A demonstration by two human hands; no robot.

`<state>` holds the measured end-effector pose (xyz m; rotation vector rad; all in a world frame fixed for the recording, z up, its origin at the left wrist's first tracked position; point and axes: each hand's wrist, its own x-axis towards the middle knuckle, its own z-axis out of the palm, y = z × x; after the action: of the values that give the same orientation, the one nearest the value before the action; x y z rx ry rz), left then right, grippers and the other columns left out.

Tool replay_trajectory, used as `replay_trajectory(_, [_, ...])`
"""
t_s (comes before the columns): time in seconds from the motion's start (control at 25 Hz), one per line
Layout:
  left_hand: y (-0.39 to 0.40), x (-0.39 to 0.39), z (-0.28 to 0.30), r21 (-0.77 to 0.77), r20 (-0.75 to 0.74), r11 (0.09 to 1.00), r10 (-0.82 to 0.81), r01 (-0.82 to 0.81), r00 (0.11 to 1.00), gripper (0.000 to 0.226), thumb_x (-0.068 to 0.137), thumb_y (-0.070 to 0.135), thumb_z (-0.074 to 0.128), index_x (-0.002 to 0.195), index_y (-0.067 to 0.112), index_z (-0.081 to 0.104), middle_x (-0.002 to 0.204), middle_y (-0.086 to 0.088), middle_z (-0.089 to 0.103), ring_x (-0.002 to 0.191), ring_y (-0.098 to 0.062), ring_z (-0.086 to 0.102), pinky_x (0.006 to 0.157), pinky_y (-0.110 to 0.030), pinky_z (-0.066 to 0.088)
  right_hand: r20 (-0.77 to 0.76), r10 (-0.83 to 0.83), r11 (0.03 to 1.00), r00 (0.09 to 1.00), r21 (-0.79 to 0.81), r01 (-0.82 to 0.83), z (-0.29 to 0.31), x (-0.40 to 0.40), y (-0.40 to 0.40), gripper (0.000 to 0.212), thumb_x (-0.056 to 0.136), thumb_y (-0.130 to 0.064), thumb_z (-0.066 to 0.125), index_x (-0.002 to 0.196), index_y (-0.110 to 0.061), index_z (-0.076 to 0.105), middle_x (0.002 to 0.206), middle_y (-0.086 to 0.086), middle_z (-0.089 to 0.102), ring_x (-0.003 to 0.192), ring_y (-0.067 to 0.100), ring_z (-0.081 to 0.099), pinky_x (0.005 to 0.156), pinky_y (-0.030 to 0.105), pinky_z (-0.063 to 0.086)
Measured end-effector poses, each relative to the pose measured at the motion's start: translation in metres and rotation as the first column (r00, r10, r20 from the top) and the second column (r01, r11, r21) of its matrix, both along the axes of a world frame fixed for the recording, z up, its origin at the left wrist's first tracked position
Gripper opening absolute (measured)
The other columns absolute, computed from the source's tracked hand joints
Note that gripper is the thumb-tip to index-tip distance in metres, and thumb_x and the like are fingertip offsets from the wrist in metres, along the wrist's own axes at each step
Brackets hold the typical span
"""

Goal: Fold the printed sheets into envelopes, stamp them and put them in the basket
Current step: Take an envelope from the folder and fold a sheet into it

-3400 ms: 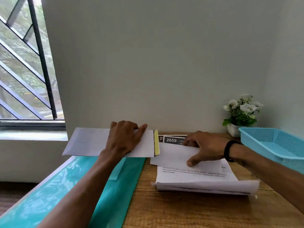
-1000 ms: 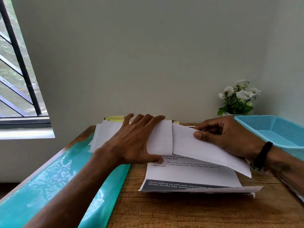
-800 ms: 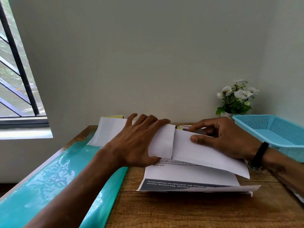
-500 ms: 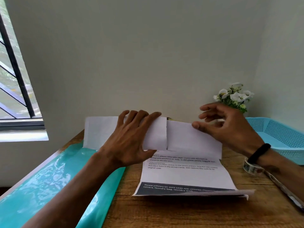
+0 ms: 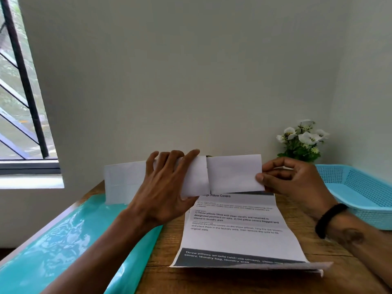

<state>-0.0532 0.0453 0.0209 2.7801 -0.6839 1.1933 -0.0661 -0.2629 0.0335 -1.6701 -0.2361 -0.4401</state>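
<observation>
My left hand [image 5: 165,187] holds a long white envelope [image 5: 125,181] upright above the table, thumb under its lower edge and fingers spread over its front. My right hand [image 5: 290,183] pinches the right end of a folded white sheet [image 5: 233,174], whose left end meets the envelope's open right end. Below them a stack of printed sheets [image 5: 237,228] lies on the wooden table [image 5: 212,281]. The light blue basket [image 5: 360,192] stands at the right.
A teal plastic sheet [image 5: 70,245] covers the table's left side. A small pot of white flowers [image 5: 301,141] stands against the wall behind the basket. The window [image 5: 17,102] is at the left.
The folded sheet has gone further into the envelope; less of it shows. Both hands have lifted the pieces off the stack, and more of the printed sheet below is uncovered.
</observation>
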Motion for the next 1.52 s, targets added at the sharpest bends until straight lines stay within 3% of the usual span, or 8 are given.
replay_trajectory(0.24, [-0.011, -0.008, 0.002, 0.000, 0.040, 0.998, -0.061, 0.061, 0.997, 0.095, 0.078, 0.067, 0.067, 0.157, 0.027, 0.034, 0.129, 0.001, 0.049, 0.118, -0.024, 0.048, 0.112, -0.052, 0.035, -0.071, 0.123, 0.989, 0.990, 0.096, -0.115, -0.007, -0.003, 0.013, 0.020, 0.079, -0.005, 0.084, 0.096, -0.003, 0.073, 0.087, 0.016, 0.081, 0.079, 0.033, 0.077, 0.076, 0.040, 0.066])
replay_trajectory(0.4, [-0.018, -0.013, 0.000, 0.012, 0.061, 0.996, -0.090, 0.089, 0.994, 0.093, 0.078, 0.064, 0.068, 0.157, 0.026, 0.036, 0.129, 0.000, 0.050, 0.116, -0.025, 0.048, 0.108, -0.045, 0.036, -0.094, 0.200, 0.964, 0.975, 0.197, -0.179, -0.012, -0.007, 0.019, 0.019, 0.076, -0.003, 0.084, 0.092, -0.003, 0.074, 0.088, 0.015, 0.080, 0.082, 0.028, 0.073, 0.082, 0.043, 0.064])
replay_trajectory(0.56, [-0.024, -0.016, -0.001, 0.027, 0.071, 0.995, -0.099, 0.097, 0.993, 0.095, 0.079, 0.064, 0.069, 0.159, 0.025, 0.034, 0.134, -0.001, 0.050, 0.120, -0.024, 0.047, 0.106, -0.042, 0.035, -0.086, 0.262, 0.949, 0.961, 0.204, -0.240, -0.014, -0.011, 0.026, 0.027, 0.061, -0.014, 0.090, 0.086, -0.009, 0.079, 0.090, 0.010, 0.080, 0.089, 0.024, 0.074, 0.094, 0.049, 0.060])
replay_trajectory(0.76, [-0.034, -0.023, 0.001, 0.056, 0.129, 0.992, -0.119, 0.112, 0.985, 0.095, 0.080, 0.058, 0.071, 0.160, 0.022, 0.036, 0.137, -0.004, 0.051, 0.124, -0.028, 0.049, 0.105, -0.043, 0.036, -0.027, 0.266, 0.960, 0.964, 0.092, -0.263, -0.014, -0.016, 0.030, 0.033, 0.060, -0.025, 0.090, 0.089, -0.011, 0.082, 0.099, 0.010, 0.081, 0.099, 0.029, 0.076, 0.094, 0.048, 0.061])
replay_trajectory(0.92, [-0.040, -0.027, 0.001, 0.051, 0.143, 0.988, -0.151, 0.145, 0.978, 0.092, 0.080, 0.055, 0.072, 0.159, 0.021, 0.038, 0.138, -0.004, 0.052, 0.125, -0.029, 0.050, 0.104, -0.044, 0.039, 0.055, 0.258, 0.965, 0.965, 0.037, -0.260, -0.015, -0.021, 0.033, 0.029, 0.065, -0.021, 0.088, 0.089, -0.008, 0.082, 0.099, 0.007, 0.082, 0.096, 0.022, 0.077, 0.086, 0.034, 0.061])
replay_trajectory(1.2, [-0.050, -0.034, 0.001, 0.067, 0.156, 0.981, -0.193, 0.184, 0.969, 0.088, 0.083, 0.053, 0.071, 0.159, 0.020, 0.040, 0.143, -0.006, 0.051, 0.130, -0.031, 0.049, 0.107, -0.045, 0.039, 0.053, 0.221, 0.975, 0.974, -0.033, -0.220, -0.022, -0.019, 0.038, 0.013, 0.078, -0.010, 0.084, 0.091, -0.012, 0.083, 0.103, 0.004, 0.082, 0.106, 0.022, 0.074, 0.098, 0.058, 0.057])
replay_trajectory(1.36, [-0.053, -0.034, 0.001, 0.083, 0.151, 0.981, -0.186, 0.175, 0.971, 0.087, 0.085, 0.055, 0.067, 0.160, 0.021, 0.039, 0.147, -0.006, 0.050, 0.133, -0.031, 0.047, 0.108, -0.044, 0.037, 0.081, 0.208, 0.978, 0.975, -0.052, -0.204, -0.024, -0.015, 0.038, 0.017, 0.084, -0.002, 0.081, 0.095, -0.014, 0.084, 0.103, 0.002, 0.082, 0.107, 0.020, 0.074, 0.100, 0.058, 0.055])
replay_trajectory(1.52, [-0.053, -0.034, 0.002, 0.076, 0.152, 0.983, -0.175, 0.165, 0.973, 0.087, 0.085, 0.054, 0.067, 0.160, 0.021, 0.037, 0.147, -0.006, 0.050, 0.133, -0.031, 0.047, 0.108, -0.043, 0.036, 0.125, 0.278, 0.956, 0.953, -0.132, -0.262, -0.025, -0.014, 0.037, 0.026, 0.092, -0.001, 0.073, 0.107, -0.019, 0.084, 0.116, -0.002, 0.079, 0.116, 0.017, 0.071, 0.108, 0.052, 0.052])
